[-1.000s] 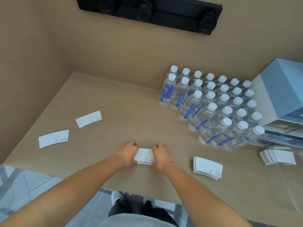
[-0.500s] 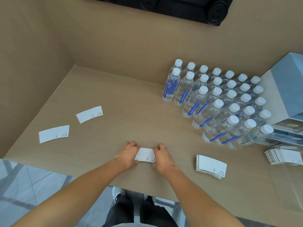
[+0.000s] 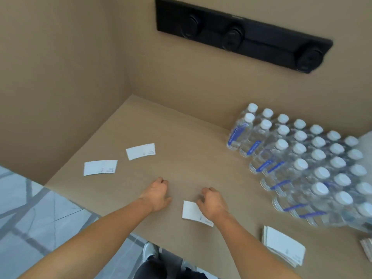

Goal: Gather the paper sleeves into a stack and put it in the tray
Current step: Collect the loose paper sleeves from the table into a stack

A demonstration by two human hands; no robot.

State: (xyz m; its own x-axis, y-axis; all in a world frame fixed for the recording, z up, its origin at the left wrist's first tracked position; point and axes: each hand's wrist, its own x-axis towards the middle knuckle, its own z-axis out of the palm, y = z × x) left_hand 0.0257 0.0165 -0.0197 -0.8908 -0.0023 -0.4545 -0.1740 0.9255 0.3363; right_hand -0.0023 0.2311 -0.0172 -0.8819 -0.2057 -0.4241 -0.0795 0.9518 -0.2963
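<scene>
Sleeve (image 3: 192, 211) under right hand (image 3: 213, 202) — near table edge (image 3: 201, 252)

Several flat white paper sleeves with small printed marks lie on a tan wooden counter (image 3: 191, 158). One small sleeve pile (image 3: 194, 212) lies flat near the counter's front edge, its right end under the right hand (image 3: 211, 201). Two single sleeves lie apart toward the counter's left side: one (image 3: 100, 167) near the left edge, another (image 3: 141, 151) just behind it. A thicker neat stack (image 3: 283, 245) rests at the front right.
</scene>
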